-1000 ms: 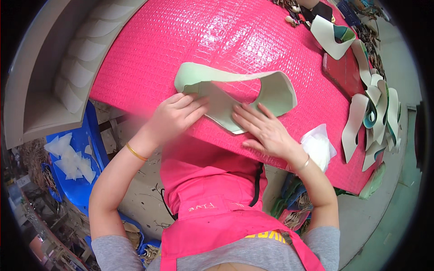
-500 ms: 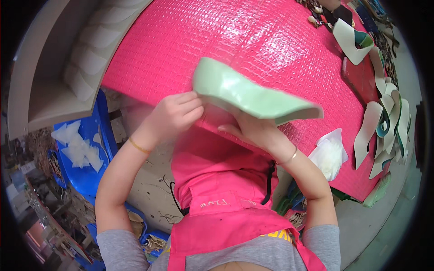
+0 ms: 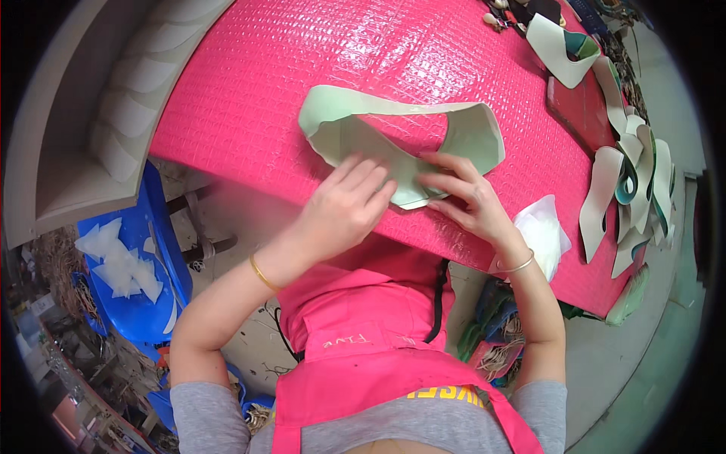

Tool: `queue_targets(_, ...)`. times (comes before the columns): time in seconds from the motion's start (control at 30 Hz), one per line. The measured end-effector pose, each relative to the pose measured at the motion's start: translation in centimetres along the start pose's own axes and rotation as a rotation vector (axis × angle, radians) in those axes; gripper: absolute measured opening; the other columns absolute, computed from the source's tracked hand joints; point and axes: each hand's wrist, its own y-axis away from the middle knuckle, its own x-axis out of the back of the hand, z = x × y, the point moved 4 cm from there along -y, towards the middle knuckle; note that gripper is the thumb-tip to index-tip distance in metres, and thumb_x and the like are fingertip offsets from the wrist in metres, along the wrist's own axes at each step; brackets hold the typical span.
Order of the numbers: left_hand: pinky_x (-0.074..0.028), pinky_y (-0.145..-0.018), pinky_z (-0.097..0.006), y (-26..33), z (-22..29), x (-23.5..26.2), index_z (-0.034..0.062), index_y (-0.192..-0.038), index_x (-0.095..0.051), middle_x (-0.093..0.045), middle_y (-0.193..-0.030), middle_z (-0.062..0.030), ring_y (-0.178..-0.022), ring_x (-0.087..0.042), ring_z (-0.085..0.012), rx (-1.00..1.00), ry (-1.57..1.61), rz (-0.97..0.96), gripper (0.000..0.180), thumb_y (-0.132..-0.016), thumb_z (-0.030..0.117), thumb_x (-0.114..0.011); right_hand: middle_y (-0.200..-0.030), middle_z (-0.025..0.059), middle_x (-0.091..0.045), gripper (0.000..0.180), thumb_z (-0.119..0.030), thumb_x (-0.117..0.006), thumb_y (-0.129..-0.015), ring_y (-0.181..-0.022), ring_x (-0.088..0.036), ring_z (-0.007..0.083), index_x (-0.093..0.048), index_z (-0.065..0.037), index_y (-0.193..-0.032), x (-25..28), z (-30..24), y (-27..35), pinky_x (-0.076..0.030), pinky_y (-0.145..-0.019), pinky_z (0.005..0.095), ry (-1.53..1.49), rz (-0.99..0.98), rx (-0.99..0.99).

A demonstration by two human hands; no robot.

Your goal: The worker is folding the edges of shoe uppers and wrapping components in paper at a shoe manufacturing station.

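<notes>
- A pink textured counter (image 3: 249,106) filled my view, with a grey shelf unit (image 3: 26,151) at its left and white scraps (image 3: 125,261) on blue plastic (image 3: 144,325).
- White sheets (image 3: 541,238), a red block (image 3: 578,113) and pale strips (image 3: 601,193) lay to the right.
- The pale-green band (image 3: 397,151) rested before me; my left grip (image 3: 348,200) and right grip (image 3: 473,200) partly covered its near edge, and I couldn't tell whether either pinched it.
- Half a second earlier, its glossy outer face tilted up; now the inside showed.

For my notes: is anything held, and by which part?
Left hand and right hand touch the pale green piece at its near side; a firm grip cannot be told.
</notes>
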Motion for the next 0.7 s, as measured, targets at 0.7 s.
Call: queue_targets(0.7,-0.038,-0.076,-0.038,-2.0,2.1,-2.7,0.0033,-0.097,-0.053,-0.052,-0.087,-0.0106,-0.086,-0.048,-0.0297,0.435,0.270,0.207,0.038,-0.062,0.004,-0.068,-0.080,0.0051,-0.053,0.014,-0.007,-0.060,-0.062,-0.073,-0.053,0.0207,-0.054,-0.003,-0.074,-0.1,-0.4,-1.3,-0.047,-0.059,0.0308,0.371,-0.017,0.398)
